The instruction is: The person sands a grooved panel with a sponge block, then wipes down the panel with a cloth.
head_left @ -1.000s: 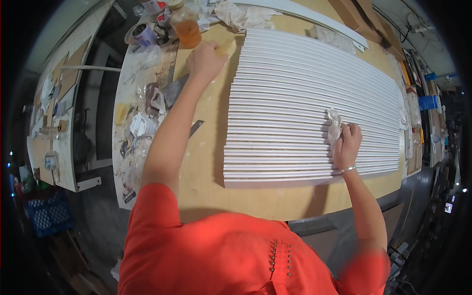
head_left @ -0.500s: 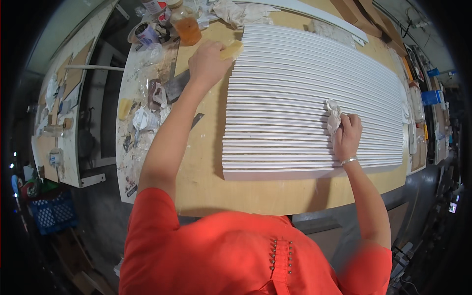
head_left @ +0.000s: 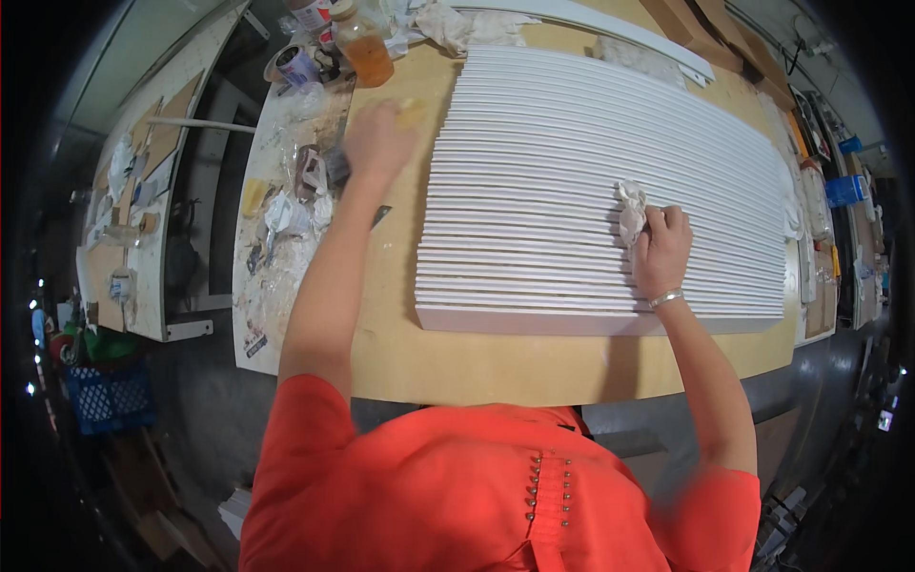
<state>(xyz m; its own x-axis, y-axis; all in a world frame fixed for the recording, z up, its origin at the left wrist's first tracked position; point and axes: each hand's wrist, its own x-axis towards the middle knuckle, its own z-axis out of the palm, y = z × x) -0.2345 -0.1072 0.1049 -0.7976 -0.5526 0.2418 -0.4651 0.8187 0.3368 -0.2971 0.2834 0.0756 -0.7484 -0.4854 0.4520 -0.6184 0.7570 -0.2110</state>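
Note:
White slats (head_left: 534, 181) lie side by side in a ribbed stack on the wooden worktable (head_left: 457, 367). My left hand (head_left: 379, 143), smeared by motion, is past the stack's left edge. It holds a small yellow pad (head_left: 411, 112); whether sponge or folded sandpaper I cannot tell. On the right part of the slats, my right hand (head_left: 664, 250) is closed on a crumpled whitish cloth (head_left: 631, 214). The cloth's upper end sticks out beyond the thumb and fingers.
A glass jar of orange liquid (head_left: 364, 57) and a tape roll (head_left: 297, 65) stand at the far left. Plastic wrap (head_left: 291, 214) and another yellow piece (head_left: 254, 197) clutter the left side. Beyond the stack lie crumpled cloths (head_left: 467, 27) and a long white strip (head_left: 581, 17).
My left hand has moved left and a little toward me, away from the stack's edge, with the yellow pad. The right hand with the cloth has shifted slightly left.

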